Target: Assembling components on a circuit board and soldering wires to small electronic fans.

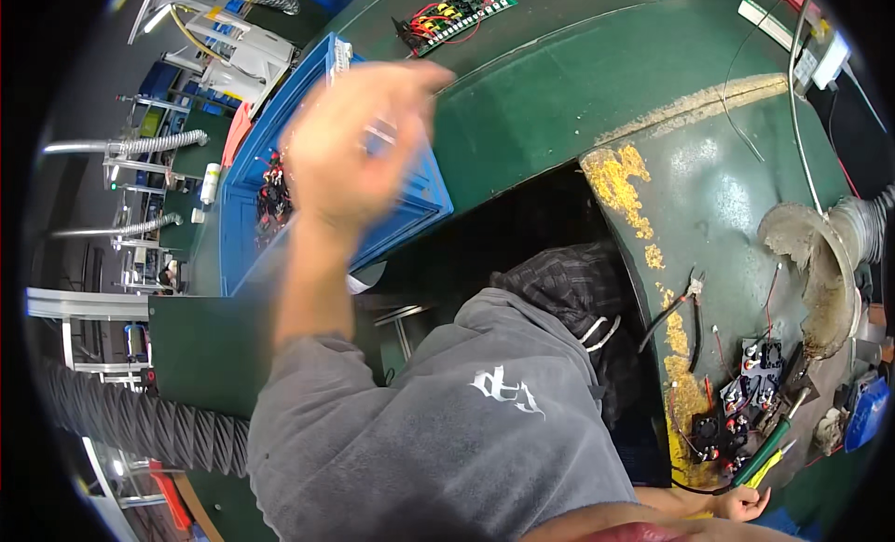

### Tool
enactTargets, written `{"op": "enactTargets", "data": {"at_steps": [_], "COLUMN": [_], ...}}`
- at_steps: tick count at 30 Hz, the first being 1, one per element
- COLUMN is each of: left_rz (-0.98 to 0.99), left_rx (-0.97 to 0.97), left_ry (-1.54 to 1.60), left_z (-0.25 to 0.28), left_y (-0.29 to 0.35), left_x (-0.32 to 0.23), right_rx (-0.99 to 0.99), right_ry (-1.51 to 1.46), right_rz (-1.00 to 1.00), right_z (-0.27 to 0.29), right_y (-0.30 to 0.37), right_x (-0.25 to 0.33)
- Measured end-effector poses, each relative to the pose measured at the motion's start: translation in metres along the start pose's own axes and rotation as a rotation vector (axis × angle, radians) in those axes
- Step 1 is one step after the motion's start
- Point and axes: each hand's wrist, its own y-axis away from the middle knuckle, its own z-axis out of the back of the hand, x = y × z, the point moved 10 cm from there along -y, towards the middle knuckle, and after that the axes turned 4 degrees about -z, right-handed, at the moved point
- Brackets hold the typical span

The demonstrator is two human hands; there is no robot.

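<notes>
My left hand (359, 146) is raised over a blue crate (431, 192), smeared by motion. Its fingers are too blurred to tell whether they hold anything. Dark small parts with red wires (273, 202) lie in the crate beside my left wrist. My right hand (743, 503) is low at the right edge of the bench, its fingers curled at the back end of a green-handled soldering iron (766, 449). Close against the iron is a slim yellow tool (768, 467). Several small black fans with wires (736, 425) lie just left of the iron.
Black-handled cutters (685, 304) lie on the worn green bench (718, 206). A stained fume hood (820, 290) with a flexible duct stands at the right. A circuit board with red wires (457, 18) sits at the far side. Another ribbed duct (140, 416) crosses at left.
</notes>
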Motion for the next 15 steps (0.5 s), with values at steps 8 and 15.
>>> {"op": "enactTargets", "data": {"at_steps": [8, 15], "left_rz": [0.818, 1.160], "left_rx": [0.362, 1.020], "left_ry": [-0.435, -0.503], "left_z": [0.084, -0.016], "left_y": [0.136, 0.314], "left_x": [0.433, 0.454], "right_rx": [-0.010, 0.045], "right_ry": [-0.094, -0.052], "right_rz": [0.017, -0.078], "right_z": [-0.003, 0.005], "right_y": [0.000, 0.000], "right_x": [0.006, -0.028]}}
